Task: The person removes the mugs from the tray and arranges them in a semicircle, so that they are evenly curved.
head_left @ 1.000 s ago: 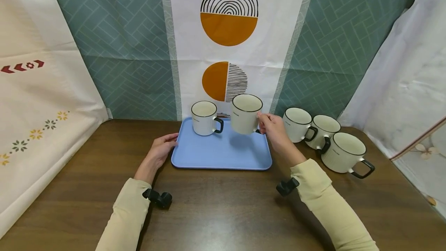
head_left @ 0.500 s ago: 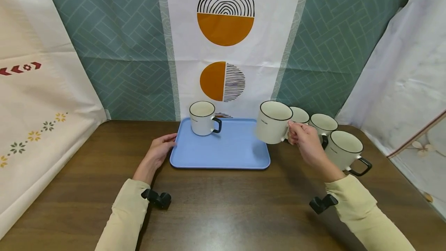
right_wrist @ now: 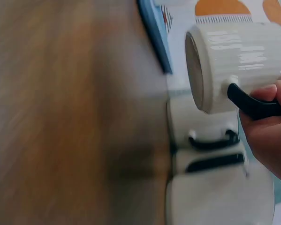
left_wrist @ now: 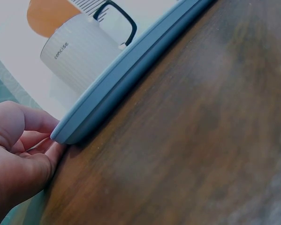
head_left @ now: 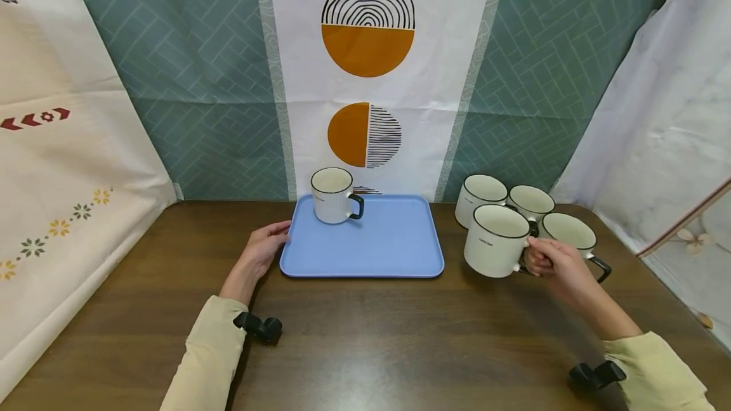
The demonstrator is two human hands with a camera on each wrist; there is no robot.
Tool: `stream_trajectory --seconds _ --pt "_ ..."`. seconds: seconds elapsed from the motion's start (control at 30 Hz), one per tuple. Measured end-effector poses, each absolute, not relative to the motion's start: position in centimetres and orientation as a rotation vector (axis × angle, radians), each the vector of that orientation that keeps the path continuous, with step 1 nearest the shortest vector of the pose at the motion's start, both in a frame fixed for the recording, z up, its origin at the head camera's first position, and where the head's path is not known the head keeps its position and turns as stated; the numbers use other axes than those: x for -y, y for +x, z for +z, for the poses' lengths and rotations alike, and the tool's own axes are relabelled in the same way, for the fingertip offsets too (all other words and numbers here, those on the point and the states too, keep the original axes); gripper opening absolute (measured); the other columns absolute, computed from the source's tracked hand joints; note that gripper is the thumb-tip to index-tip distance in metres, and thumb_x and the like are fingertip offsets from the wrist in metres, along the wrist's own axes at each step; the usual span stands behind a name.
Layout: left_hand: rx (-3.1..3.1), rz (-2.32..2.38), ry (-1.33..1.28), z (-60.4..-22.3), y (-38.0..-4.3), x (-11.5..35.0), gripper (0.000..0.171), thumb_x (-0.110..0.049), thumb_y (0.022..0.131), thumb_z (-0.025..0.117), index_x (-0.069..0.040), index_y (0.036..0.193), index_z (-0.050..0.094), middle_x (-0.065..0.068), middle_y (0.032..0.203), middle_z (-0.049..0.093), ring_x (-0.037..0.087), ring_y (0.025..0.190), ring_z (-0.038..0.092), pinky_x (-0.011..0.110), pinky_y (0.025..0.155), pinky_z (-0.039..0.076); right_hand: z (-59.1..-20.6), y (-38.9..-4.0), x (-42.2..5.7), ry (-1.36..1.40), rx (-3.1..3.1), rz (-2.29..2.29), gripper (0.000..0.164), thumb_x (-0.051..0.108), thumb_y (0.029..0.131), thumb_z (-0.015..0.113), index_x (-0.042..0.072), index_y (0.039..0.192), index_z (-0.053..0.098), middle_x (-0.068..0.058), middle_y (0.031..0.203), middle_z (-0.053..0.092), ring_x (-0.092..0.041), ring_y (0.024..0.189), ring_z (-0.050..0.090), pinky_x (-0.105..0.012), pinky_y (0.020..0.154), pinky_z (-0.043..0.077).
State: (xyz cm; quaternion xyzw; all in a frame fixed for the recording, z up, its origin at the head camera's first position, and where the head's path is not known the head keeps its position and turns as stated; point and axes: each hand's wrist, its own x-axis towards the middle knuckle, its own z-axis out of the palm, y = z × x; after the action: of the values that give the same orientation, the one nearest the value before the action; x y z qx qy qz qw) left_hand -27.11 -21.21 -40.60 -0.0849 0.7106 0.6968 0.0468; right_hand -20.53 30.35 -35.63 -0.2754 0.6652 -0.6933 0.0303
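Note:
By its black handle, my right hand [head_left: 559, 269] holds a white mug [head_left: 492, 247] with a black rim, lifted off the table to the right of the blue tray [head_left: 388, 252]. Fingers are curled round that handle in the right wrist view. My left hand [head_left: 261, 251] grips the tray's left edge, fingertips and thumb right at the rim in the left wrist view. Another white mug [head_left: 331, 198], marked "concise" in the left wrist view, stands upright at the tray's back left, handle to the right.
Behind and beside the held mug stand three similar mugs: one at the back [head_left: 480, 194], one in the middle [head_left: 531, 200] and one at the right [head_left: 571, 231], partly hidden by my right hand. Patterned cloths hang behind the brown wooden table [head_left: 354, 335] and at its sides.
My right hand has carried the held mug from over the tray to the right and towards me, in front of the other mugs. My left hand has stayed at the tray edge.

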Motion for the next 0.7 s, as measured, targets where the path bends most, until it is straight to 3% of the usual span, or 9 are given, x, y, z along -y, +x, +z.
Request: stream_trajectory --seconds 0.3,0.7 --pt "-2.158 2.132 -0.259 -41.1 -27.5 20.4 0.046 0.005 0.097 0.044 0.007 0.143 0.038 0.025 0.148 0.034 0.030 0.136 0.033 0.040 0.112 0.027 -37.5 -18.9 -35.8 -1.171 -1.587 -2.106 0.040 -0.012 0.097 -0.001 -0.003 0.073 0.029 -0.008 0.063 0.019 -0.019 0.050 0.015 -0.035 0.048 0.014" --pt "-2.152 2.138 -0.258 -40.9 -27.5 20.7 0.047 0.005 0.098 0.043 0.007 0.144 0.036 0.025 0.149 0.033 0.029 0.136 0.032 0.040 0.112 0.026 -37.9 -17.6 -39.3 -1.052 -1.604 -2.096 0.040 -0.011 0.098 0.000 -0.005 0.074 0.032 -0.011 0.067 0.022 -0.021 0.053 0.016 -0.036 0.055 0.017"
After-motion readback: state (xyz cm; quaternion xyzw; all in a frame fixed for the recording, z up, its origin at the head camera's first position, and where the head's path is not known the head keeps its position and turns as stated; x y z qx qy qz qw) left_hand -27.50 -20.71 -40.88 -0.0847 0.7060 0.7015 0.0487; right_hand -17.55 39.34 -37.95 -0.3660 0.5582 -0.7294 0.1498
